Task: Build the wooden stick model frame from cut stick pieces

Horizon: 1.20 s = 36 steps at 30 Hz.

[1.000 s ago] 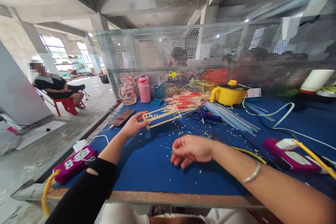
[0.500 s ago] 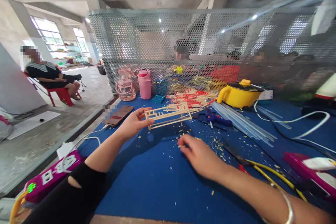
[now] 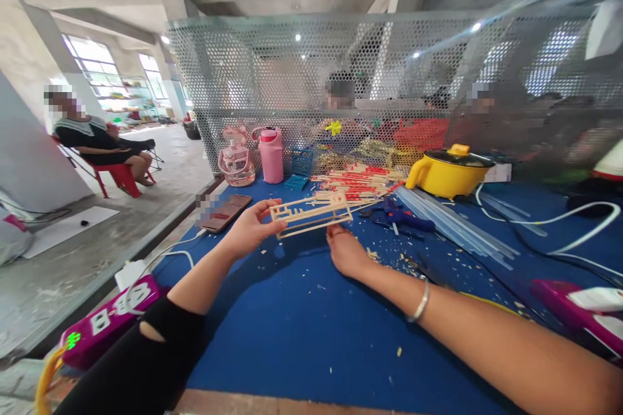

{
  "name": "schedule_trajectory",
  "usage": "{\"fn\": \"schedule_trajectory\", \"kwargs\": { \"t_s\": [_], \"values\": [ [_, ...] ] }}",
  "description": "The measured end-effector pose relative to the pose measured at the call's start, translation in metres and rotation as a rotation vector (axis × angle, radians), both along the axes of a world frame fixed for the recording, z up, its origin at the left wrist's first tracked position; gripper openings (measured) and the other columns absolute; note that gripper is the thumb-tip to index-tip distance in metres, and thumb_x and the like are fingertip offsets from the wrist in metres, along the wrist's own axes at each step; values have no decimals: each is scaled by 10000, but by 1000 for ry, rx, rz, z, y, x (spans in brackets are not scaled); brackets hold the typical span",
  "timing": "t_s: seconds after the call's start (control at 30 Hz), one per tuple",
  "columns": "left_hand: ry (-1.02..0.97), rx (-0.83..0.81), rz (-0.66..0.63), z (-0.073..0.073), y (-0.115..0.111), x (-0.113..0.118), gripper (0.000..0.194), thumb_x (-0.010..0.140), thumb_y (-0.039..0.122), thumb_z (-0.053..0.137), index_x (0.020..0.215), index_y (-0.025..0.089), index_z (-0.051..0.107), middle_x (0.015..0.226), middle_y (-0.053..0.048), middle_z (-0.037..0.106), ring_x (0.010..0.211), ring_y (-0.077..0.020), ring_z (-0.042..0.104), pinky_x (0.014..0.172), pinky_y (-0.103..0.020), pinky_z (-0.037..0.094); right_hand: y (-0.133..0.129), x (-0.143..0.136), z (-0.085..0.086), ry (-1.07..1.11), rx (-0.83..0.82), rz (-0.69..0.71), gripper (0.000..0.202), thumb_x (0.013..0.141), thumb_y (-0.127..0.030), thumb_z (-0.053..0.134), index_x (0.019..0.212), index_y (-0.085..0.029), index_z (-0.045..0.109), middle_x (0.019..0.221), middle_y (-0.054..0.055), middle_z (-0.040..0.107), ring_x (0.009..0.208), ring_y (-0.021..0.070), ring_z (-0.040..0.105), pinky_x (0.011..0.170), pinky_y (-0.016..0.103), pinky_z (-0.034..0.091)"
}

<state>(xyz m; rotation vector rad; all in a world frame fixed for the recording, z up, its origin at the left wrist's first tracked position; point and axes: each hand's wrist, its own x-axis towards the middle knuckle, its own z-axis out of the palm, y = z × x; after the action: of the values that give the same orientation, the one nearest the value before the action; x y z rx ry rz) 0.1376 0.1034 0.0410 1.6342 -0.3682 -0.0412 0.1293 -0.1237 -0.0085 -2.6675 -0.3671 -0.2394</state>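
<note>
My left hand (image 3: 250, 228) pinches the left end of a long open frame built of thin wooden sticks (image 3: 314, 215), holding it tilted above the blue tabletop. Short stick pieces stand along its upper side. Just below the frame's right half is my right hand (image 3: 348, 253), its fingers curled together near the lower bar. What those fingers hold, if anything, is hidden. Beyond the frame lies a pile of red-tipped wooden sticks (image 3: 357, 180). A blue glue gun (image 3: 406, 217) rests to the right, next to a bundle of clear glue sticks (image 3: 455, 224).
A yellow electric pot (image 3: 450, 174) stands at the back right. A phone (image 3: 226, 213), pink bottle (image 3: 271, 155) and clear pink jug (image 3: 236, 162) are at the back left. Purple power strips (image 3: 109, 321) flank me. Beyond the perforated metal screen (image 3: 292, 71) are people; another sits left.
My right hand has moved forward and slightly left, from over the tabletop to beneath the stick frame's right half. My left hand keeps its hold on the frame.
</note>
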Motion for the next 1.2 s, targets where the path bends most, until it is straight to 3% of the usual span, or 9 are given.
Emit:
{"fn": "schedule_trajectory", "kwargs": {
  "t_s": [0.1, 0.27, 0.43, 0.63, 0.8, 0.9, 1.0, 1.1, 1.2],
  "values": [
    [-40, 72, -6, -4, -5, -1, 508, 607, 302, 755, 1053, 138, 576, 1326, -150, 527, 1154, -259, 549, 975, -433, 435, -37, -29, 11, -4, 16, -16, 143, 910, -161, 420, 890, -156, 561, 807, 56, 645, 717, 159, 606, 672, 286, 453],
    [-154, 125, 14, -18, -11, 0, 348, 608, 283, 739, 884, 151, 574, 1337, -154, 499, 1196, -273, 510, 1003, -451, 409, -62, -75, 30, -86, 38, -39, 159, 904, -269, 392, 785, -224, 488, 761, 33, 612, 684, 185, 555, 625, 288, 370],
    [-227, 157, 14, -28, -14, -2, 305, 636, 229, 714, 885, 172, 547, 1371, -152, 438, 1247, -251, 460, 1001, -418, 418, -48, -84, 45, -79, 103, -4, 187, 899, -327, 400, 771, -239, 504, 604, -18, 561, 549, 164, 503, 548, 275, 313],
    [-325, 234, 51, -30, -12, -1, 298, 680, 256, 681, 930, 169, 545, 1415, -164, 357, 1282, -244, 424, 1010, -407, 408, -18, -74, 61, -3, 211, 104, 172, 886, -248, 386, 811, -228, 539, 600, -39, 614, 564, 138, 556, 565, 245, 360],
    [-365, 357, 33, -38, -4, 9, 290, 620, 236, 703, 882, 174, 595, 1417, -163, 382, 1330, -284, 361, 1069, -461, 327, 2, -66, 54, 48, 330, 140, 157, 849, -213, 416, 891, -223, 567, 570, -51, 624, 516, 131, 555, 535, 236, 374],
    [-387, 418, 19, -33, 1, 7, 491, 579, 225, 713, 1055, 182, 597, 1451, -154, 351, 1364, -300, 304, 1107, -463, 258, 7, -63, 41, 70, 434, 146, 107, 844, -239, 442, 838, -222, 548, 567, -47, 631, 530, 136, 578, 562, 245, 405],
    [-421, 342, 184, -19, 3, -5, 620, 604, 214, 680, 1207, 196, 535, 1409, -116, 416, 1343, -288, 328, 1113, -433, 241, 5, -60, 31, 109, 576, 139, 95, 833, -294, 478, 810, -217, 527, 588, -28, 650, 570, 145, 614, 600, 258, 450],
    [-384, 213, 400, -8, -10, -23, 372, 766, 278, 548, 1127, 188, 564, 1189, -87, 573, 1179, -251, 476, 1030, -410, 336, 2, -58, 28, 158, 756, 110, 153, 837, -370, 457, 811, -220, 471, 580, -22, 647, 525, 141, 611, 540, 249, 464],
    [-290, 212, 306, -10, -42, -45, 261, 803, 397, 532, 863, 167, 639, 795, -43, 630, 797, -190, 583, 760, -316, 465, 1, -59, 31, 200, 908, 91, 225, 838, -446, 431, 796, -225, 428, 492, -62, 575, 365, 104, 489, 394, 204, 367]
  ]
}}
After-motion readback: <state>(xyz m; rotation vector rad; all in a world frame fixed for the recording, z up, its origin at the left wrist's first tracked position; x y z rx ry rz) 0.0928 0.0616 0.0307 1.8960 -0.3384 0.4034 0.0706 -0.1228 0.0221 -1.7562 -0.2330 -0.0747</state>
